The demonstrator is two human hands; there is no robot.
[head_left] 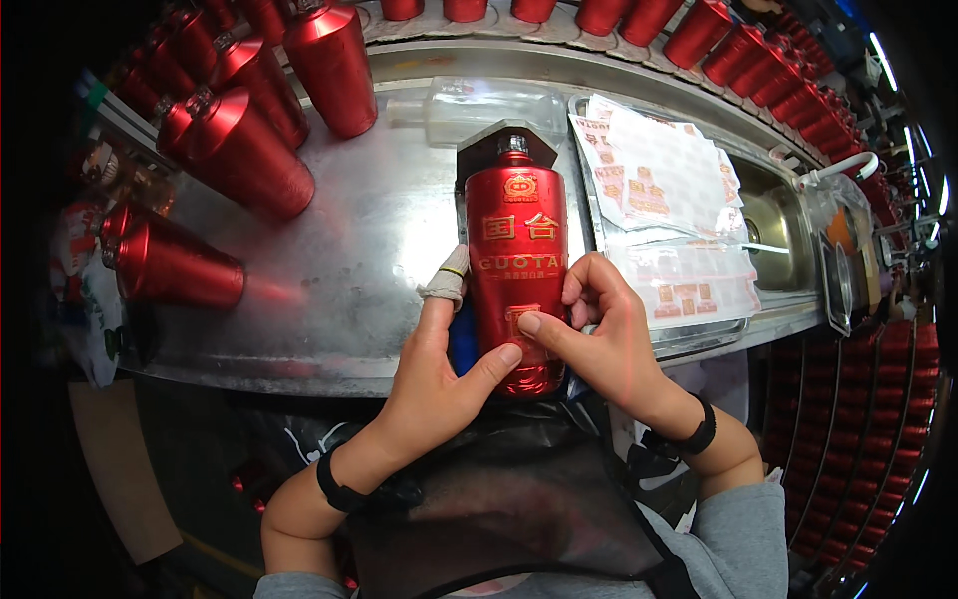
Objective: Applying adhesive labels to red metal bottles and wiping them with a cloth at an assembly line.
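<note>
A glossy red bottle (517, 245) with gold markings and a dark cap lies tilted in front of me, its neck pointing away. My left hand (439, 349) grips its left side, thumb on the lower front. A whitish cover with a yellow band wraps one left finger. My right hand (604, 334) holds the lower right side, its thumb pressing beside a small gold-edged label (523, 317) low on the bottle. Behind the neck shows a dark angular holder (544, 148), mostly hidden by the bottle. To the right lie label sheets (664, 170) with red and gold prints, partly peeled.
Several red bottles (239, 155) stand on the metal table (329, 280) at left. A clear glass bottle (494, 108) lies beyond the holder. More red bottles line a conveyor (599, 42) along the back. At right are a sink (783, 215) and a white faucet (843, 168).
</note>
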